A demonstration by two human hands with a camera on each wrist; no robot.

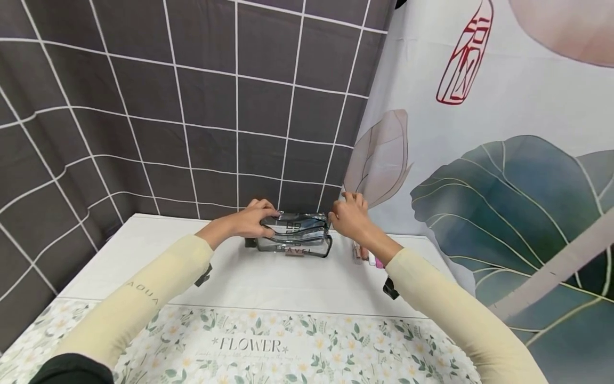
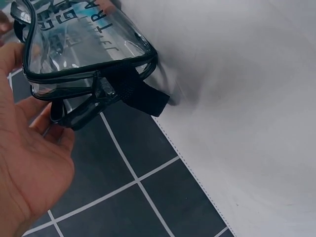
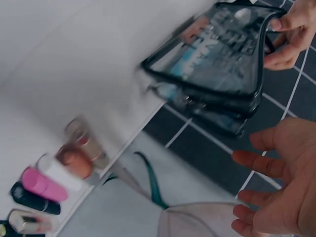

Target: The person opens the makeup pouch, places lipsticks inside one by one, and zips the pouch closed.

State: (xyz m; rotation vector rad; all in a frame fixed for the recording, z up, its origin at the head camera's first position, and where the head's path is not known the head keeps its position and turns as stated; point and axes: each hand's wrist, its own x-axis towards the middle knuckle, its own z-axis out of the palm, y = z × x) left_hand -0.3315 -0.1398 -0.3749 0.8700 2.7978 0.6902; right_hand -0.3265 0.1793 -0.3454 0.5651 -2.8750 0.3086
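A clear plastic toiletry bag [image 1: 307, 246] with black piping and "TRAVEL" lettering stands near the back of the white table. My left hand [image 1: 251, 220] grips its left end; in the right wrist view the thumb lies on top and the fingers underneath. A black strap tab [image 2: 148, 98] sticks out of that end. My right hand [image 3: 286, 182] is just off the bag's right end, its fingers relaxed and holding nothing. Something pinkish and something blue show through the bag's clear wall, too blurred to identify.
Several small cosmetic tubes, among them a pink one [image 3: 44, 183], lie in a row at the table's right side. A floral cloth [image 1: 259, 357] covers the front. Dark grid fabric [image 1: 206, 96] hangs behind, and a leaf-printed cloth [image 1: 523, 197] hangs at the right.
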